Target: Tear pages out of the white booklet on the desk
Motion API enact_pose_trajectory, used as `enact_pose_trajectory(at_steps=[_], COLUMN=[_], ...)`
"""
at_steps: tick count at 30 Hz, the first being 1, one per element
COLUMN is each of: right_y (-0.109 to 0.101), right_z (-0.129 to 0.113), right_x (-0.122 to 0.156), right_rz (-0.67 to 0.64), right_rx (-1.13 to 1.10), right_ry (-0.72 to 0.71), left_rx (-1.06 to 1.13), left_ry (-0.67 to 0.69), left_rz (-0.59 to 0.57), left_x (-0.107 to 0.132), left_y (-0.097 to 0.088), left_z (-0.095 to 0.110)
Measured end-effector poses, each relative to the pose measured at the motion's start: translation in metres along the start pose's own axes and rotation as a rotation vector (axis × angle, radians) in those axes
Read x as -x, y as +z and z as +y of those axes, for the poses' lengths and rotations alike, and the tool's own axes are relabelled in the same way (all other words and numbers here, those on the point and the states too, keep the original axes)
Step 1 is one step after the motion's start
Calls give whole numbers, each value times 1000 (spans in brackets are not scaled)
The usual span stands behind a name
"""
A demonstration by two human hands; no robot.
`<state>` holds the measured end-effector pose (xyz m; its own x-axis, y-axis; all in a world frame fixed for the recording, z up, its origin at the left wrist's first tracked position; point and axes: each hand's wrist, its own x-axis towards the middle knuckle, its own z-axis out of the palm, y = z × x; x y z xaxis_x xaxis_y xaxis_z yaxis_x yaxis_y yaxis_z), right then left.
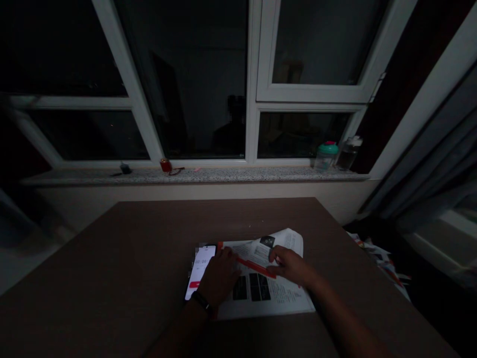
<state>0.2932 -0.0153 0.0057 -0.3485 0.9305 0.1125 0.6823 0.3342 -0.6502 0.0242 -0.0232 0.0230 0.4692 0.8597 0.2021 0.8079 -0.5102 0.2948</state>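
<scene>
A printed paper sheet [276, 298] with text, dark pictures and red bands lies on the brown table [149, 258]. Its upper part is folded over on itself, with a red strip along the fold's edge. My left hand [219, 276] rests on the sheet's left side, fingers stretched over the paper; a dark band is on that wrist. With thumb and fingers, my right hand [292, 266] pinches the folded flap near its right end. Left of the sheet, close beside my left hand, lies a lit phone [201, 263] showing timer digits and a red button.
Beyond the table, a speckled windowsill [231, 175] holds a teal-lidded shaker bottle [326, 156], a clear bottle [347, 153] and a small red object [165, 165]. Dark windows rise behind. Papers [383, 261] are piled past the table's right edge, near a grey curtain [421, 159].
</scene>
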Motion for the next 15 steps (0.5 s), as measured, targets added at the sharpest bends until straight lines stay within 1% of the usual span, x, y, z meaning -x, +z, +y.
enact_pose_trajectory(at_steps=[2, 4, 6, 10, 15], right_y=[8, 16, 21, 22, 13], right_z=[0, 0, 1, 6, 12], right_x=[-2, -3, -4, -3, 2], right_rz=[101, 189, 232, 216, 168], right_rx=[31, 61, 74, 55, 48], right_ry=[32, 34, 18, -38, -88], left_rx=[12, 14, 5, -40, -74], left_ry=[-12, -20, -27, -45, -38], left_rz=[-1, 4, -4, -27, -47], left_x=[1, 1, 0, 1, 4], left_y=[0, 0, -1, 0, 1], left_z=[-1, -1, -1, 1, 6])
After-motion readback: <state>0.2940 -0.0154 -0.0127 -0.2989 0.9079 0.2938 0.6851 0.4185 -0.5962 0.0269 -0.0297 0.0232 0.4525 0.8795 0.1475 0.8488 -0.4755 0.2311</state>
